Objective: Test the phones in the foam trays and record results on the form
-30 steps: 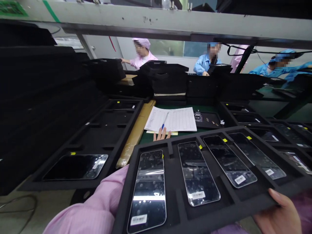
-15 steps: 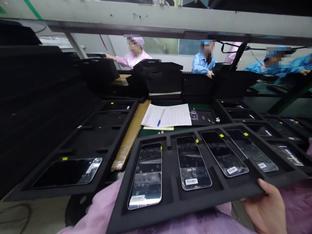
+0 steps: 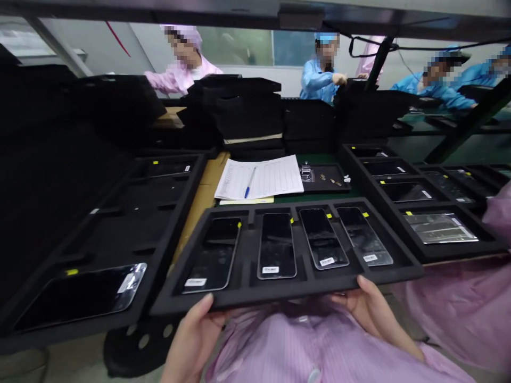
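My left hand and my right hand grip the near edge of a black foam tray, one toward each end. The tray stands level in front of my chest. Its separate slots hold several phone display panels with dark glass and white barcode labels, such as the leftmost panel and the rightmost panel. Small yellow tags sit at the slot edges. My fingers lie beneath the tray, and the rim hides my fingertips.
Black foam trays lie on both sides, holding a glass panel at left and a film-wrapped panel at right. Ahead are a printed sheet, a blue pen, a parts tray, stacked foam trays and co-workers.
The tray has swung from a tilted position to level, and sits lower and farther from my head. My left hand has moved from under its far side to its near edge.
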`<action>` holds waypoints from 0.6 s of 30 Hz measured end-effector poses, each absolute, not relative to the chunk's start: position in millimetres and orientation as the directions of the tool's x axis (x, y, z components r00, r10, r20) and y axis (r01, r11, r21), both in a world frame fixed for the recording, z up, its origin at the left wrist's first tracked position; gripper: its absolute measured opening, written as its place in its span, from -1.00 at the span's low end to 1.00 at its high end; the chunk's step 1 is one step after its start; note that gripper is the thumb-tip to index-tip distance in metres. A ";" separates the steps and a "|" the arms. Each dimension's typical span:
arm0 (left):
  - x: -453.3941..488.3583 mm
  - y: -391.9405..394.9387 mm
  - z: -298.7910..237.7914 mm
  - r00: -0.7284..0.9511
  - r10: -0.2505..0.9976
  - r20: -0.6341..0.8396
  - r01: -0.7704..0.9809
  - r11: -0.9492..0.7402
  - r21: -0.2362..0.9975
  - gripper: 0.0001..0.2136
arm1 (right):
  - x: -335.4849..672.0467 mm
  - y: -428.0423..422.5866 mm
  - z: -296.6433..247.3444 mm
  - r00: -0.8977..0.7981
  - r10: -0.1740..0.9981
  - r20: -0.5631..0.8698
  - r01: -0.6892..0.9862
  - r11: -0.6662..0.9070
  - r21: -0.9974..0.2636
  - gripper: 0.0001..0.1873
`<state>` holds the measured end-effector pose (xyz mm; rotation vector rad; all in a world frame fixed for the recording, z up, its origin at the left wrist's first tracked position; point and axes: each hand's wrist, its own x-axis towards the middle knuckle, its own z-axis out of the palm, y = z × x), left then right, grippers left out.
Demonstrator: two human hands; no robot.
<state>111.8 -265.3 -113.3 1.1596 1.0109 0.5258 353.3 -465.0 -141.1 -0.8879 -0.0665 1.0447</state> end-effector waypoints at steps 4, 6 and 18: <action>113.4 -268.9 -111.7 0.639 0.430 -0.638 0.273 0.649 0.710 -0.34 | 367.4 -479.4 -143.8 0.277 0.849 -0.450 -0.739 -0.110 -0.664 -0.26; 105.4 -272.1 -108.6 0.657 0.371 -0.656 0.388 0.580 0.717 -0.35 | 375.4 -485.0 -146.8 0.209 0.832 -0.515 -0.672 -0.260 -0.693 -0.11; 109.7 -215.4 -90.2 0.462 0.878 0.127 0.680 -0.442 0.584 -0.45 | 425.8 -473.3 -84.3 0.769 0.601 0.217 0.551 -0.453 -0.701 -0.50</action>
